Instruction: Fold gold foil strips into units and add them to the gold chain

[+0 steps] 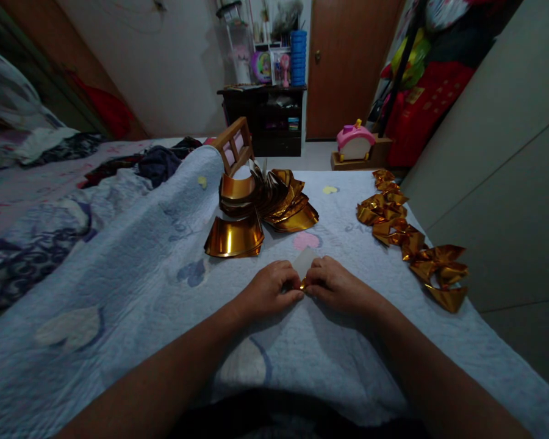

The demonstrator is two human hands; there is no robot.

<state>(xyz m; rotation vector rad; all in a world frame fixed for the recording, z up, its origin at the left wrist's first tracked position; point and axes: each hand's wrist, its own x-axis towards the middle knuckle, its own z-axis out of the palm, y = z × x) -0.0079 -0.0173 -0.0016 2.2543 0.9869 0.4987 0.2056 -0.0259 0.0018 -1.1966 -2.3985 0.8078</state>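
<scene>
Both hands meet at the middle of the bed, pinching a small sheet of gold foil paper point(305, 260). Its pale back shows above the fingers, and a bit of gold shows between them. My left hand point(274, 285) has its fingers closed on the left side of the sheet. Closed on the right side is my right hand point(332, 279). The fingers hide most of the fold. Beyond the hands lies a fanned pile of flat gold foil sheets point(283, 201), with a smaller stack point(235, 236) nearer on the left. Folded gold foil pieces point(391, 216) form a line along the right.
A pale blue quilt point(165, 311) with heart patterns covers the bed. Heaped clothes point(160, 164) lie at the left. Behind the pile stands a wooden frame point(233, 146). A pink toy point(355, 141) is past the bed's far edge, and a pale cabinet point(498, 201) flanks the right.
</scene>
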